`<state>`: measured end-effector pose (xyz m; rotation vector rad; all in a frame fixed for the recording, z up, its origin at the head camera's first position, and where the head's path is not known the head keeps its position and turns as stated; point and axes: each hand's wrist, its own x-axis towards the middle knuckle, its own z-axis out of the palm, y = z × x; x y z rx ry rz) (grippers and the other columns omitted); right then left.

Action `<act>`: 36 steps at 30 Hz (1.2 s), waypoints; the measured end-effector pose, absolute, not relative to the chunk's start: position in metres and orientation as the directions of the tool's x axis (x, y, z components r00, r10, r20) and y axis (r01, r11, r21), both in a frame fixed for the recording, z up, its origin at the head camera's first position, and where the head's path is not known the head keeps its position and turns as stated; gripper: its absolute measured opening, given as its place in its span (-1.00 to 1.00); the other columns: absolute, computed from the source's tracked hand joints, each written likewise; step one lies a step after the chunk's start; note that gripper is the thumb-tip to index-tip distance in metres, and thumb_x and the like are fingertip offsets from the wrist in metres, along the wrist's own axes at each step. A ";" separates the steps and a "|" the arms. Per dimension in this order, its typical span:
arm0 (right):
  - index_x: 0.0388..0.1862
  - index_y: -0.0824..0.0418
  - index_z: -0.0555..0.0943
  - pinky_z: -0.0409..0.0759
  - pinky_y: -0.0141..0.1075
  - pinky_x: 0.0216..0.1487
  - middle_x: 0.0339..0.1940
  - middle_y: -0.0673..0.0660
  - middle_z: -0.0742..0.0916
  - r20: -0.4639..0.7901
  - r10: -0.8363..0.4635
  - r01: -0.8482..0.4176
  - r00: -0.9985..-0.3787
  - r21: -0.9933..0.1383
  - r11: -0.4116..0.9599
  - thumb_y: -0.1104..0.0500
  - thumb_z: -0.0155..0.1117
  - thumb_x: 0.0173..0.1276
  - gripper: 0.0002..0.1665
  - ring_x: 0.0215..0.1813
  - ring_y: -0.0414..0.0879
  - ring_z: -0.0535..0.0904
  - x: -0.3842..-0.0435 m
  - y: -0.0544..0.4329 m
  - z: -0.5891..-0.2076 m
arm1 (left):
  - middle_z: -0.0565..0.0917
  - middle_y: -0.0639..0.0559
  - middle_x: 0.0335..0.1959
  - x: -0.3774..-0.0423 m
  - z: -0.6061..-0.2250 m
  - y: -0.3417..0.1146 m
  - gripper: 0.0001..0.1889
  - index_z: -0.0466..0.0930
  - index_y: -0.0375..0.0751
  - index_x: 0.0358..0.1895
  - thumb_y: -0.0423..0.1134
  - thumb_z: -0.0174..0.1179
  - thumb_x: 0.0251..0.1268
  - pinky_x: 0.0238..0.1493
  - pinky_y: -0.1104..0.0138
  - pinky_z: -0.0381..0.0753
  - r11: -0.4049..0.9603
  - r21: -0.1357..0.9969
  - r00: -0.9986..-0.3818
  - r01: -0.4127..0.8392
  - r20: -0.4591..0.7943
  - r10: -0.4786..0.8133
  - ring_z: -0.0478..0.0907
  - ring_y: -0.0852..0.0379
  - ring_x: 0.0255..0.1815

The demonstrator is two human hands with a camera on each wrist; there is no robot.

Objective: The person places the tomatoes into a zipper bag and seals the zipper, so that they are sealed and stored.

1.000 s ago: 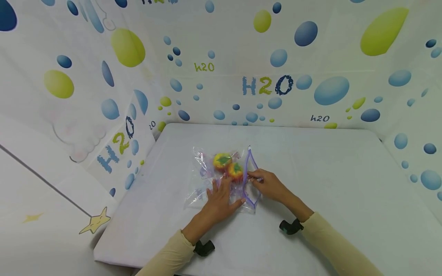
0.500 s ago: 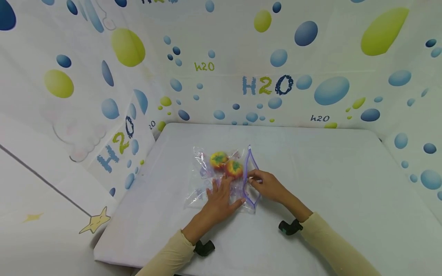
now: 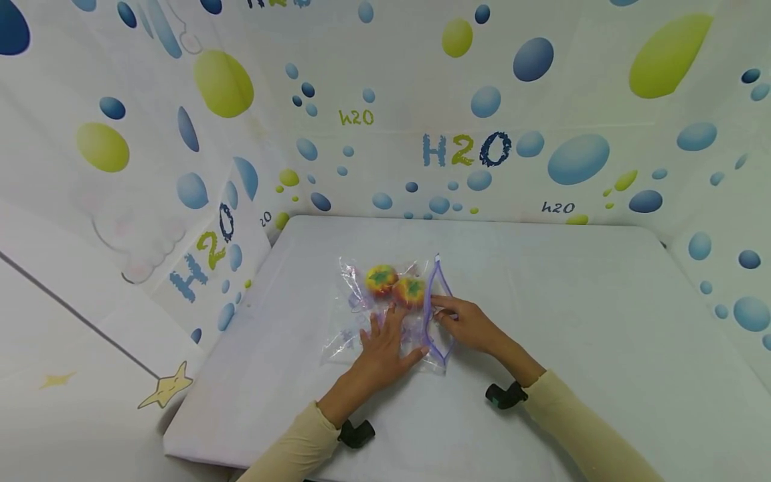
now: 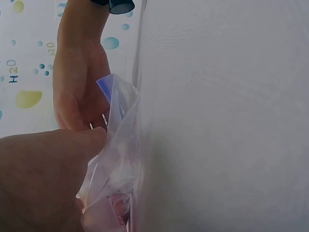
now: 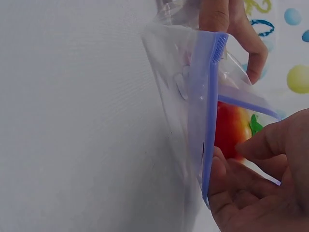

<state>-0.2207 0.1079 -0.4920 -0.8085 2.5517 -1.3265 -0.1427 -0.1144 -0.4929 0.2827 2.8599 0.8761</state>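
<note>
A clear zip bag (image 3: 345, 331) with a purple zip strip (image 5: 212, 106) lies on the table, its mouth facing right and gaping. Inside it, two yellow-red fruits with green leafy tops, like persimmons, sit together: the farther fruit (image 3: 381, 280) and the nearer fruit (image 3: 410, 292). My left hand (image 3: 382, 355) rests on the bag with fingers spread, fingertips right beside the nearer fruit. At the bag's mouth, my right hand (image 3: 466, 325) has loosely bent fingers just behind the fruit. Thumb and fingers stand apart around nothing in the right wrist view.
A white-covered table (image 3: 572, 321) extends on both sides of the bag. Behind it hangs a white curtain (image 3: 397, 80) printed with blue and green spots. Dark wrist cameras (image 3: 357, 434) sit under both wrists.
Both fruits have shifted slightly farther from me inside the bag, the farther one also to the left. My left hand stays in place; the right fingers have moved only a little.
</note>
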 end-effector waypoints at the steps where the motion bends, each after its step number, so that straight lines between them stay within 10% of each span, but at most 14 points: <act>1: 0.42 0.32 0.58 0.70 0.03 0.22 0.44 0.32 0.63 0.104 -0.521 -0.387 -0.847 -0.793 0.471 0.30 0.17 0.58 -0.52 0.24 0.21 0.72 -0.220 0.108 -0.491 | -0.10 -0.34 0.74 -0.142 -0.493 -0.114 -0.02 -0.14 -0.07 0.72 0.25 0.20 0.50 0.49 -0.55 -0.21 0.815 0.564 -0.972 0.133 -0.085 0.218 -0.31 -0.59 0.68; 17: 0.16 0.24 0.70 0.75 -0.10 -0.01 0.07 0.15 0.80 0.110 -0.465 -0.386 -0.878 -0.737 0.555 0.17 0.27 0.57 -0.72 -0.01 0.02 0.74 -0.210 0.121 -0.482 | -0.19 -0.29 0.76 -0.143 -0.488 -0.116 -0.05 -0.09 0.05 0.72 0.34 0.15 0.48 0.50 -0.54 -0.17 0.818 0.562 -0.966 0.126 -0.117 0.229 -0.36 -0.55 0.69; 36: -0.21 0.12 0.57 0.50 -0.23 -0.37 -0.42 0.00 0.65 -0.158 -0.348 -0.147 -0.924 -0.693 0.706 -0.28 0.28 0.52 -0.52 -0.38 -0.12 0.52 -0.172 0.164 -0.476 | 0.11 -0.34 0.70 -0.148 -0.454 -0.116 -0.15 0.04 -0.05 0.68 0.23 0.17 0.54 0.50 -0.35 0.25 0.882 0.413 -0.962 0.227 -0.047 0.270 0.14 -0.59 0.59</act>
